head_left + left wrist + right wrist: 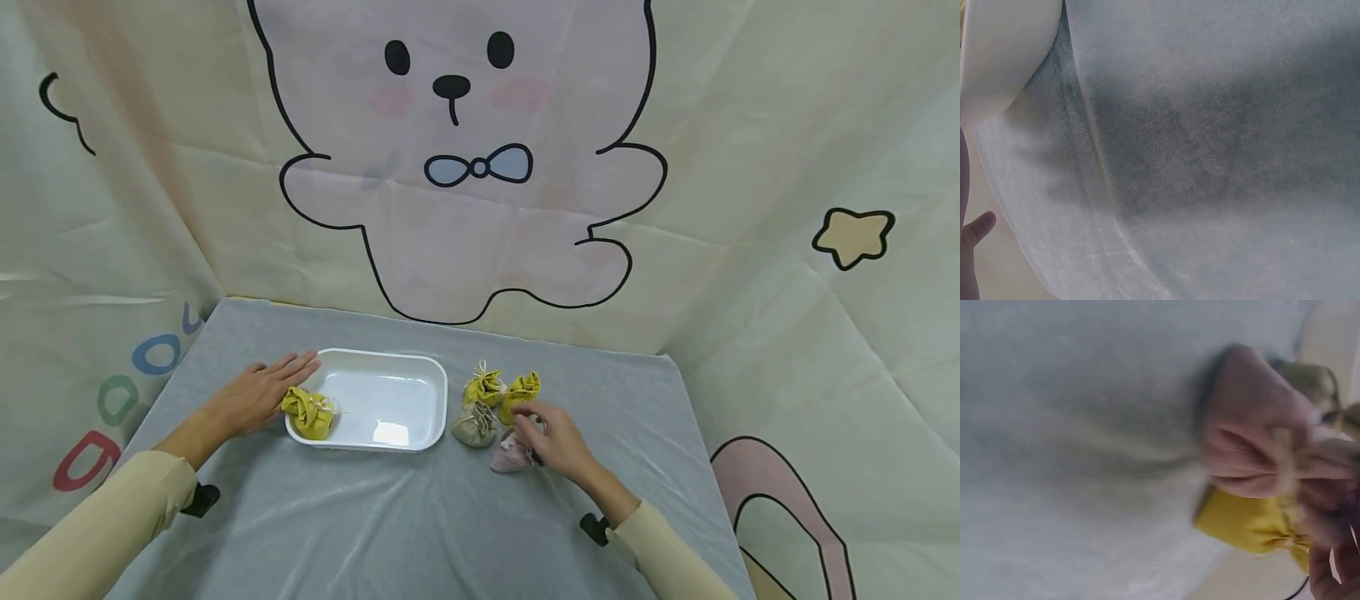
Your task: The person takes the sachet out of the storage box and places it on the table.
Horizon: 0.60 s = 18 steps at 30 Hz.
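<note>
My left hand (262,392) lies with straight fingers along the left rim of a white tray (431,375). A yellow drawstring pouch (309,414) sits inside the tray's left end, close to this hand. To the right of the tray, my right hand (558,442) pinches the gathered top of a pink drawstring pouch (1254,425); its fingertips are partly hidden or blurred. Beside that pouch are a grey-green pouch (474,427) and two yellow ones, a left one (482,388) and a right one (522,387).
A grey cloth (420,517) covers the table, whose back edge meets a printed curtain (480,258). Similar curtain hangs at both sides. The left wrist view shows mostly cloth and the tray's outer wall (1010,56).
</note>
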Motion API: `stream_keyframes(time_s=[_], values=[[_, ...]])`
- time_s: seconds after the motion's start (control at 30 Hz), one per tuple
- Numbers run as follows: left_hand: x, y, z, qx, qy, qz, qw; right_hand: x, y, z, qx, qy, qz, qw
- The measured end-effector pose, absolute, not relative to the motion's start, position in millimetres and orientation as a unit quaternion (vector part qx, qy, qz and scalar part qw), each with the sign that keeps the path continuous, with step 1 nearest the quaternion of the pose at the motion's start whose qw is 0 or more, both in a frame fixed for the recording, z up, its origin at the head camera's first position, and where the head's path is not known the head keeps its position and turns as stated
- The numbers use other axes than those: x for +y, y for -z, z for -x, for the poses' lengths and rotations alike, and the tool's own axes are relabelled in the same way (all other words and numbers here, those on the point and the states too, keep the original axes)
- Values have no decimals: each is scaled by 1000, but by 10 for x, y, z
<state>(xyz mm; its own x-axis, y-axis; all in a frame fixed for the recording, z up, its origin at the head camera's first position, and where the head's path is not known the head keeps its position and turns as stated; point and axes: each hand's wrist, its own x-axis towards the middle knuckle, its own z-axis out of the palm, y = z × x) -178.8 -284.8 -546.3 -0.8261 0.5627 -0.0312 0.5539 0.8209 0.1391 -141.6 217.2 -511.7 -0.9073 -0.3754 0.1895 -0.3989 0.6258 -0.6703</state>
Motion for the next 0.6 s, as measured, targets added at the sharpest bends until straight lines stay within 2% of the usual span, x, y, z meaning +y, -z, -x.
stream_keyframes(time_s=[0.23, 0.4, 0.6], values=[[-2840, 5465, 1797, 953, -65, -293, 39, 1866, 4855, 1519, -900, -357, -248, -6], [-2840, 5459, 1790, 950, -68, -304, 21, 1527, 4724, 1573, -883, -360, -299, -17], [-2850, 5455, 1779, 947, -68, -314, 6, 1094, 4593, 1632, -877, -339, -332, -69]])
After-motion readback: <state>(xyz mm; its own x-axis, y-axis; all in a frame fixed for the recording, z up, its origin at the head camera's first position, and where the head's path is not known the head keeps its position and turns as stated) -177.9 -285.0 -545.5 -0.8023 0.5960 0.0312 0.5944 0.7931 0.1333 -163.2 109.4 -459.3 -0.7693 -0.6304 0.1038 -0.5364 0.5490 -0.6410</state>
